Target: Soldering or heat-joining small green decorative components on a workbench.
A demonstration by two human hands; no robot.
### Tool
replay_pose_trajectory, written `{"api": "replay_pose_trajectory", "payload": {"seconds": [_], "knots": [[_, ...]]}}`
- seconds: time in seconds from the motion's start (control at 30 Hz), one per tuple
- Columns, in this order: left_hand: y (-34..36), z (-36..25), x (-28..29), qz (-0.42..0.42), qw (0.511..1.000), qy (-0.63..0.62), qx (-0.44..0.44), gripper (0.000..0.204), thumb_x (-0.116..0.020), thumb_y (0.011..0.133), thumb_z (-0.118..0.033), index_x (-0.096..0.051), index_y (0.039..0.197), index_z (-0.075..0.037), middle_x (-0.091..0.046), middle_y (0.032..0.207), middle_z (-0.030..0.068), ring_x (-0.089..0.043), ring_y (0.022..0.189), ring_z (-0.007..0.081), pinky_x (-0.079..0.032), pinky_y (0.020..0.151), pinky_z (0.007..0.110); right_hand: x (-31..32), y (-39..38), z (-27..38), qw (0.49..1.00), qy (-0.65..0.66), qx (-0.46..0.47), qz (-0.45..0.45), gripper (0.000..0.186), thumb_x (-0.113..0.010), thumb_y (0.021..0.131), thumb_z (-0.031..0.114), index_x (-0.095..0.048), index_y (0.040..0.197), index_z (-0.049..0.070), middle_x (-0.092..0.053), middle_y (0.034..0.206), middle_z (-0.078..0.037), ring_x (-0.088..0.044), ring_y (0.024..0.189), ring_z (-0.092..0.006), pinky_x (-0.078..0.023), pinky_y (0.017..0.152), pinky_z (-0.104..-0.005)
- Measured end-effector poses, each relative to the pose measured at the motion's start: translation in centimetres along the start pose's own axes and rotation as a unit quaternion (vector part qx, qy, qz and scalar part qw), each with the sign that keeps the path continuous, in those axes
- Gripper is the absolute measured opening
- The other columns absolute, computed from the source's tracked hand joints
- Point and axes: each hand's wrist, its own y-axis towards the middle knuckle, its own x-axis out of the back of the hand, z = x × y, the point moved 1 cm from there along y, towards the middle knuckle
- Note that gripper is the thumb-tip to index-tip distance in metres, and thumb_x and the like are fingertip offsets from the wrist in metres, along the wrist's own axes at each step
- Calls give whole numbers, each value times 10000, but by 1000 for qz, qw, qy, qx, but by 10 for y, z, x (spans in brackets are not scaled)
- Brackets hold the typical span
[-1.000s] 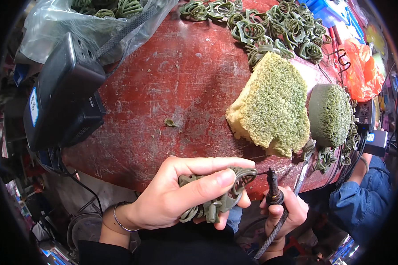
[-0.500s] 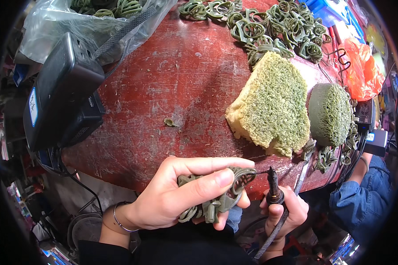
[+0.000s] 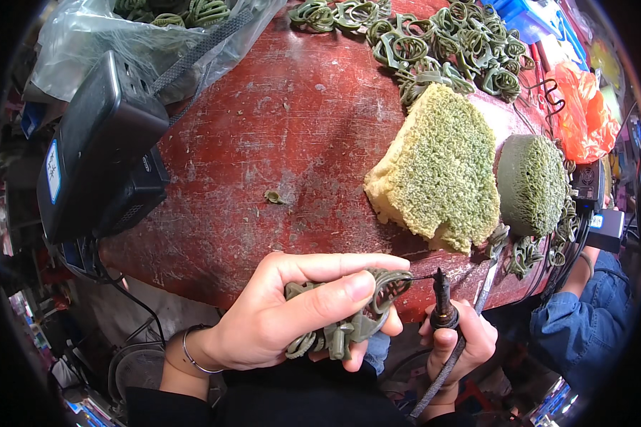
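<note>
My left hand (image 3: 285, 306) is closed around a cluster of dark green openwork pieces (image 3: 342, 331) with loops and ridged edges, thumb and index finger on top. In my right hand (image 3: 470, 338) is a corded pen-like tool (image 3: 443, 306), dark and blunt at its upper end. A thin dark wire tip (image 3: 423, 277) reaches left from it to the rim of the green loop beside my left index fingertip. Whether the tip touches the loop is hard to tell. A grey braided cord (image 3: 441, 377) runs down past my right hand.
A green-dusted yellow sponge block (image 3: 434, 171) and a round green block (image 3: 534, 185) lie on the red table (image 3: 249, 235). Green pieces (image 3: 456, 43) are heaped behind. Black devices (image 3: 107, 142) and a plastic bag (image 3: 78, 50) stand left. Another person's sleeve (image 3: 584, 320) is at right.
Very little differs. The green cluster and the tool have shifted only slightly, and both hands keep their holds.
</note>
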Motion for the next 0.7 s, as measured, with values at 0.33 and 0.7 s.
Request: {"api": "replay_pose_trajectory", "payload": {"seconds": [0.33, 0.7], "knots": [[0, 0, 0, 0, 1000, -3, -3, 576, -507, 827, -308, -433, 1161, 155, -610, 805, 235, -571, 504, 179, -474, 478, 243, -2, -1, 1, 1000, 9, -12, -5, 435, -612, 788, 428, -603, 784, -6, -525, 540, -49, -542, 442, -173, -408, 433, -254], [1, 0, 0, -1, 1000, 3, -1, 563, -498, 829, -295, -434, 1155, 159, -613, 805, 230, -571, 506, 179, -477, 484, 245, -1, 0, 4, 1000, -6, 3, -3, 406, -623, 783, 414, -610, 795, 8, -553, 561, -55, -557, 463, -178, -432, 453, -259]]}}
